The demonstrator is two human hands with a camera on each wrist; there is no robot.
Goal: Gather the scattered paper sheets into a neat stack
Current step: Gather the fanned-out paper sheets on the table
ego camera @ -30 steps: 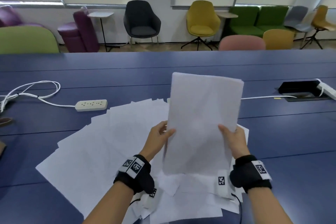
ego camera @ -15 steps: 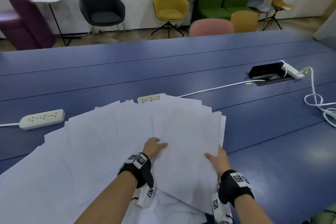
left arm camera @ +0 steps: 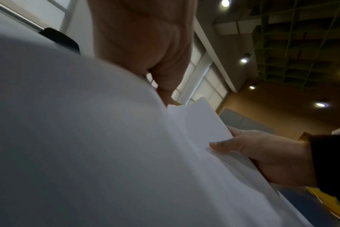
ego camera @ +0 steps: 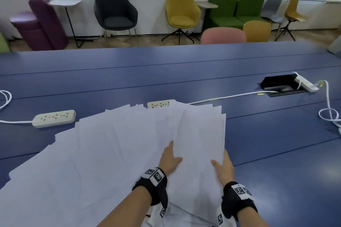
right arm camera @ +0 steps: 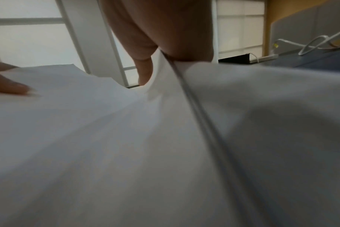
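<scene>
Many white paper sheets (ego camera: 110, 153) lie fanned over the blue table (ego camera: 258, 143). On their right end lies a gathered stack (ego camera: 201, 134), almost flat, held between both hands. My left hand (ego camera: 170, 158) pinches its left edge, with the fingers partly hidden by the sheets. My right hand (ego camera: 224, 167) grips the right edge, thumb on top and fingers underneath. The left wrist view shows the right hand (left arm camera: 262, 153) clamped on the stack (left arm camera: 200, 122). In the right wrist view the stack's edge (right arm camera: 194, 107) runs up into my right hand (right arm camera: 165, 38).
Two white power strips (ego camera: 54, 118) (ego camera: 160, 104) lie just beyond the sheets. At the right a black cable box (ego camera: 282, 86) sits in the table, with a third strip (ego camera: 305, 84) and a coiled white cable (ego camera: 329, 116). Chairs stand past the far edge.
The stack stood upright between my hands one second ago; it has come down flat onto the right end of the fanned sheets. The head view has swung to the right.
</scene>
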